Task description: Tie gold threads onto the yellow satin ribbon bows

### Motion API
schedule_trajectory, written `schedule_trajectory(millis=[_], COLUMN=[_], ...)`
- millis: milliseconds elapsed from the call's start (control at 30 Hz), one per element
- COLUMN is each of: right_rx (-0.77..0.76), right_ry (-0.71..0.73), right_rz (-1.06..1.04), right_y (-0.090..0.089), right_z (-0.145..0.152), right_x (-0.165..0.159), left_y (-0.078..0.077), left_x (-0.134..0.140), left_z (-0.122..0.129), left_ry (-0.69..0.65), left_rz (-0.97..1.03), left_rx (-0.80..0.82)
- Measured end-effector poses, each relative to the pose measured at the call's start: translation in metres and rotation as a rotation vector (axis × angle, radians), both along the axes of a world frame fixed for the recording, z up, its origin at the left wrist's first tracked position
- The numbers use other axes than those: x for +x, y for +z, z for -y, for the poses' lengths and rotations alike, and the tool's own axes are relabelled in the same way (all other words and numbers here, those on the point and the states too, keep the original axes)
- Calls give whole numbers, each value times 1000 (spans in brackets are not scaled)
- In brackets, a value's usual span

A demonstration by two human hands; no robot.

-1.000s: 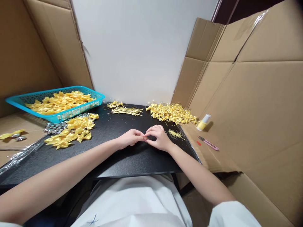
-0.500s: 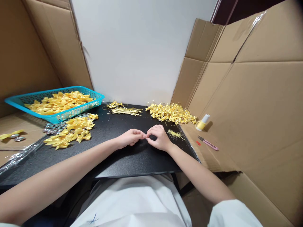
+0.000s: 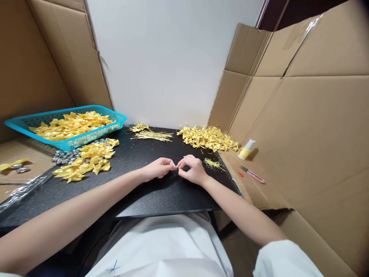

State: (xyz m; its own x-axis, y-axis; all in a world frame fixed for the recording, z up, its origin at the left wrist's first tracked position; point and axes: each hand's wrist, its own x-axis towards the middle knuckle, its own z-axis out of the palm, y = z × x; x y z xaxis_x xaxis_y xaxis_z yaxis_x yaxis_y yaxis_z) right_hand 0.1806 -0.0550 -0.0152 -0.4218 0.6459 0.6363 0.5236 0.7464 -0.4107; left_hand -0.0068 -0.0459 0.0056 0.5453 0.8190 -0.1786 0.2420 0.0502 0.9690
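My left hand [image 3: 159, 169] and my right hand [image 3: 192, 169] meet over the black table [image 3: 161, 198], fingertips almost touching. Both are closed in a pinch. Whatever sits between the fingertips is too small to make out. Beyond them lies a bundle of cut yellow cords [image 3: 154, 135]. Behind my right hand is a heap of small yellow ribbon bows with cords [image 3: 207, 137]. A little tangle of yellow thread scraps [image 3: 213, 164] rests just right of that hand. Yellow ribbon bows [image 3: 86, 163] are spread left of my left forearm.
A blue basket [image 3: 65, 144] full of yellow bows stands at the back left. Silvery round pieces [image 3: 65, 157] lie in front of it. On the right-hand cardboard are a yellow thread spool [image 3: 245, 151] and pink thread snips [image 3: 253, 175]. Cardboard walls [image 3: 311, 127] rise at both sides.
The fingers of my right hand have shifted slightly, its upper fingers curling lower. Both hands stay close together in the same place.
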Motion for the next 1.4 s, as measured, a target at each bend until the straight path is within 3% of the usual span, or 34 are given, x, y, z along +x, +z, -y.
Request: schedule_trajectory(millis=[600,833,1033,1400], right_rx=[66,-73,-164,-141], right_ry=[-48,-21,-11,10], right_rz=[-149,6,232,152], right_y=[14,25,14,29], right_z=[2,7,3,0], right_x=[12,18,10,27], left_y=[4,1,1,2], left_x=[2,1,-1,1], left_z=[2,-1,-1,0], left_ry=[41,41,32,-26], left_rz=[-23,-6,-6,-58], left_rx=[-24,-38,-35,-5])
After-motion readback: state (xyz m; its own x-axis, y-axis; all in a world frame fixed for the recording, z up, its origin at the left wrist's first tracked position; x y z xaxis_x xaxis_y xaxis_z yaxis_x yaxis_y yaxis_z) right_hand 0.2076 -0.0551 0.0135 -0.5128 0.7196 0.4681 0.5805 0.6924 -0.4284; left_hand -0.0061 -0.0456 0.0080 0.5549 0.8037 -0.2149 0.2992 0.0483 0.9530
